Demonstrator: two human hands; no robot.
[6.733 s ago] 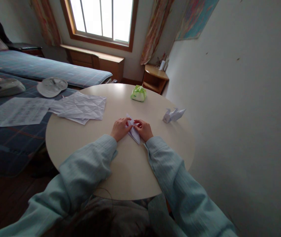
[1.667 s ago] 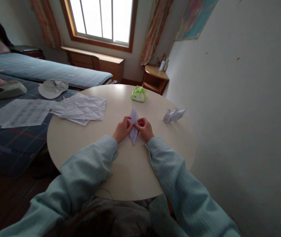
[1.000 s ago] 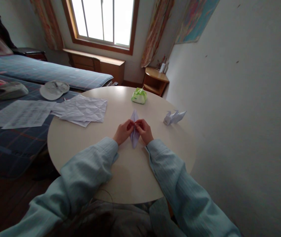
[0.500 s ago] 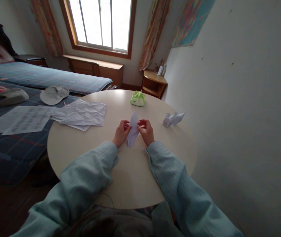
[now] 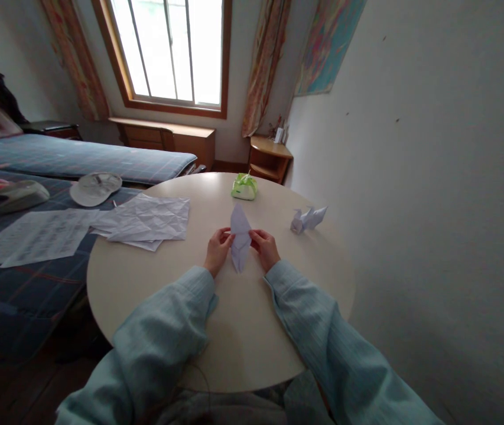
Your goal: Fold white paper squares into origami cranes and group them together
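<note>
Between my hands is a folded white sheet of paper [image 5: 240, 239], a long diamond shape with pointed ends, held over the round table. My left hand [image 5: 218, 249] pinches its left edge near the middle. On the opposite edge, my right hand [image 5: 266, 248] grips the paper between thumb and fingers. A finished-looking folded paper figure [image 5: 308, 220] with a pointed tail stands to the right on the table. Beyond the paper sits a green and white tissue pack [image 5: 244, 187].
The round cream table [image 5: 154, 307] is under my forearms. Creased paper sheets [image 5: 149, 218] lie at its left edge. Printed sheets [image 5: 43, 233], a white cap [image 5: 95, 189] and a bag-like item lie on the bed [image 5: 25, 301]. A wall [image 5: 433, 236] runs along the right.
The folded paper has turned more upright and flatter toward me, with my hands spread slightly along its two edges. The whole view has shifted a little.
</note>
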